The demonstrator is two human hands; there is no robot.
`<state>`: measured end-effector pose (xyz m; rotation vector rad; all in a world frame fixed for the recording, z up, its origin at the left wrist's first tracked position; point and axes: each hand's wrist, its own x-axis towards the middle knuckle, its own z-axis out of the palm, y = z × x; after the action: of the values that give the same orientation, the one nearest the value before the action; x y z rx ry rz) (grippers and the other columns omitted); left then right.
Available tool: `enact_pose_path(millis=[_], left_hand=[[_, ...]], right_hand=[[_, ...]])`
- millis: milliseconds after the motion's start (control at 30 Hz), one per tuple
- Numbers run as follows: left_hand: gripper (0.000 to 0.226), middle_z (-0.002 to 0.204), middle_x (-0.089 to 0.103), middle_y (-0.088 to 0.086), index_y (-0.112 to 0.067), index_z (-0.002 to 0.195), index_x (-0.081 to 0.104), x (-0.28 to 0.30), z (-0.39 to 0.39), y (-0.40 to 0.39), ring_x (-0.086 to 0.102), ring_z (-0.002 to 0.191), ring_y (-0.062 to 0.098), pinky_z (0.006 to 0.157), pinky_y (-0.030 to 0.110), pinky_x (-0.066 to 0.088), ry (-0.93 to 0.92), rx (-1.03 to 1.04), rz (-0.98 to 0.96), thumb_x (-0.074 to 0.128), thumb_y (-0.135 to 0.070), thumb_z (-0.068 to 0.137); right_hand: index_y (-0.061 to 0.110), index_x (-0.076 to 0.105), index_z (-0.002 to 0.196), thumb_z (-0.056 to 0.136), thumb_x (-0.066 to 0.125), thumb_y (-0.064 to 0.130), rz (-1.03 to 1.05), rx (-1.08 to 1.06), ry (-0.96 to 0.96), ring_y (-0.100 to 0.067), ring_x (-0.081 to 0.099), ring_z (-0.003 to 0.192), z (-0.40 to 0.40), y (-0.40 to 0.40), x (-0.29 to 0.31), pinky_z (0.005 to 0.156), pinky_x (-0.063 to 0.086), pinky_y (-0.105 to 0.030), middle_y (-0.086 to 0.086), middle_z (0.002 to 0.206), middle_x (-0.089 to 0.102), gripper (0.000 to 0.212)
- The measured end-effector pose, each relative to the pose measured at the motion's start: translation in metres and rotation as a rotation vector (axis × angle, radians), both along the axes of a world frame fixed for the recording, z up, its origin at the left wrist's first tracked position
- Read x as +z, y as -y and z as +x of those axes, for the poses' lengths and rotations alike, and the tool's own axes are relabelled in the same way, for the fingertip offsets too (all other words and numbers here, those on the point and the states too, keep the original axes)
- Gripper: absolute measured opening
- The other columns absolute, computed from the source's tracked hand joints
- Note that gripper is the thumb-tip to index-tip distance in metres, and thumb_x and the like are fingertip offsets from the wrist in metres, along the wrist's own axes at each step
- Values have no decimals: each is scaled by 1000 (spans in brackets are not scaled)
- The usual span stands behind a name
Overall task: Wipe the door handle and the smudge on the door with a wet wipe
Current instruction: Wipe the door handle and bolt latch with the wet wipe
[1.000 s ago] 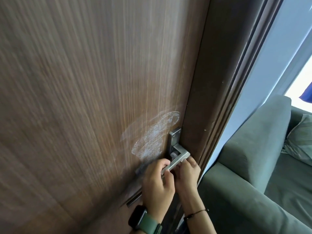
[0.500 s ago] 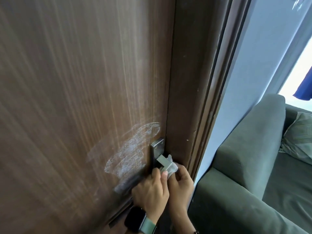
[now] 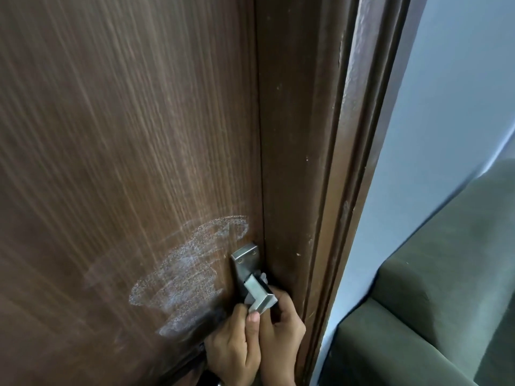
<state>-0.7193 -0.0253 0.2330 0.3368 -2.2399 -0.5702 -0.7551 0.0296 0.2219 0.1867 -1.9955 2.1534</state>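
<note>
A whitish chalky smudge point(image 3: 181, 274) spreads over the brown wood-grain door point(image 3: 111, 135), just left of the metal door handle point(image 3: 260, 295). My left hand point(image 3: 234, 346) comes up from below and grips the handle's lever, with the thumb pressed at its end. On the handle's right side, my right hand point(image 3: 282, 330) is curled around it. A small white bit of the wet wipe point(image 3: 264, 277) shows behind the lever, above the right fingers; the hand and handle hide the remainder.
The dark brown door frame point(image 3: 306, 162) runs down right beside the handle. Beyond it are a pale blue wall point(image 3: 446, 107) and the arm of a green sofa point(image 3: 446, 288) at the lower right.
The view has swung so the handle sits lower and more central. My right hand has slid from the lever's end, where the wipe showed, to the side near its base; less wipe is visible.
</note>
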Motion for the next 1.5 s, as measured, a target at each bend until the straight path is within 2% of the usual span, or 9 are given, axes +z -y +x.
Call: enact_pose_path(millis=[167, 267, 433, 600, 733, 833, 1067, 1300, 1500], left_hand=[[50, 48, 60, -1, -16, 72, 59, -2, -8, 5, 54, 39, 14, 37, 26, 39, 16, -6, 75, 24, -43, 95], [52, 47, 59, 2, -18, 74, 53, 4, -15, 17, 54, 37, 17, 33, 27, 36, 59, -10, 122, 18, -49, 95], [49, 48, 62, 8, -7, 73, 60, 17, -29, 42, 58, 38, 23, 30, 23, 37, 102, 22, 80, 29, -41, 90], [35, 76, 69, 8, -21, 90, 51, 37, -39, 81, 65, 72, 32, 49, 31, 36, 414, 185, -129, 24, -45, 92], [32, 92, 68, 7, -21, 95, 48, 53, -49, 99, 63, 87, 32, 56, 32, 32, 579, 166, -151, 25, -45, 94], [34, 94, 67, 7, -21, 98, 47, 56, -53, 107, 63, 89, 32, 59, 32, 34, 634, 128, -124, 23, -45, 94], [34, 92, 67, 5, -22, 100, 45, 61, -53, 114, 64, 87, 29, 59, 30, 37, 705, 93, -113, 21, -46, 95], [29, 93, 66, 0, -26, 100, 41, 64, -61, 114, 65, 86, 22, 60, 29, 38, 795, 145, -86, 22, -46, 93], [30, 101, 65, 4, -25, 105, 41, 72, -62, 108, 62, 95, 25, 72, 32, 44, 844, 220, -69, 24, -46, 93]], right_hand=[[40, 63, 85, 74, 74, 1, 45, 47, -84, 9, 64, 77, -6, 2, -5, 65, 45, -1, 30, 84, 68, 42], [25, 70, 97, 79, 71, 5, 38, 54, -11, 11, 63, 80, -12, 12, -7, 67, 44, 0, 23, 75, 69, 27], [23, 65, 110, 88, 60, 11, 76, 138, 65, -10, 65, 91, -27, 43, 2, 83, 53, -27, 5, 97, 71, 25], [29, 54, 95, 81, 42, -16, -112, 172, 115, -17, 59, 94, -55, 81, 21, 83, 49, -29, -4, 102, 61, 49], [26, 53, 95, 84, 37, -15, -286, 33, 177, -12, 54, 92, -88, 111, 33, 77, 44, -12, 2, 101, 55, 45], [21, 60, 94, 89, 40, -7, -396, 88, 257, -29, 59, 94, -109, 130, 33, 77, 50, -36, -15, 106, 61, 35], [30, 74, 71, 89, 55, 2, -346, 273, 279, -17, 68, 80, -144, 142, 45, 63, 56, -27, 6, 84, 73, 39], [26, 72, 91, 83, 64, 28, -333, 755, 179, -19, 71, 76, -173, 138, 25, 62, 58, -32, 3, 86, 74, 12], [21, 70, 79, 85, 56, 17, -277, 538, 265, -28, 67, 80, -173, 158, 32, 67, 57, -38, -4, 82, 71, 16]])
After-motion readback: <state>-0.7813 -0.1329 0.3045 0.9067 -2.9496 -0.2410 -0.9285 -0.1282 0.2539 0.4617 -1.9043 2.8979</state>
